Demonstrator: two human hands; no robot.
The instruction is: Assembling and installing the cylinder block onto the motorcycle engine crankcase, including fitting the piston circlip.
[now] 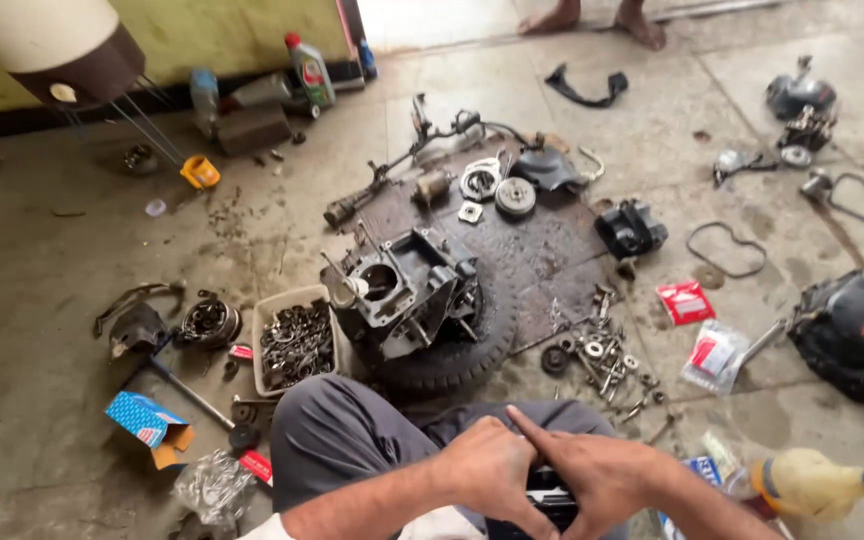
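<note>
Head view: both hands meet low at the bottom edge of the frame, above the person's grey-trousered lap. Left hand (487, 470) and right hand (592, 475) close together on a small black ribbed part (550, 492), of which only a dark strip with pale ridges shows between the thumbs; the rest is hidden, so its kind cannot be told. Each grip is narrow, fingers curled onto that part, the right forefinger lying across the left knuckles.

Ahead on the concrete floor (52, 330) an engine crankcase (402, 290), dark grey with an open round bore, sits on a black tyre (457, 365) at the near edge of a rusty metal sheet (542, 255). Just left of the tyre stands a pale tray of small metal parts (295, 343). Right of it lie loose bolts and washers (602, 360), then red-and-white packets (702, 330). A yellowish squeeze bottle (812, 485) lies near the right forearm.
</note>
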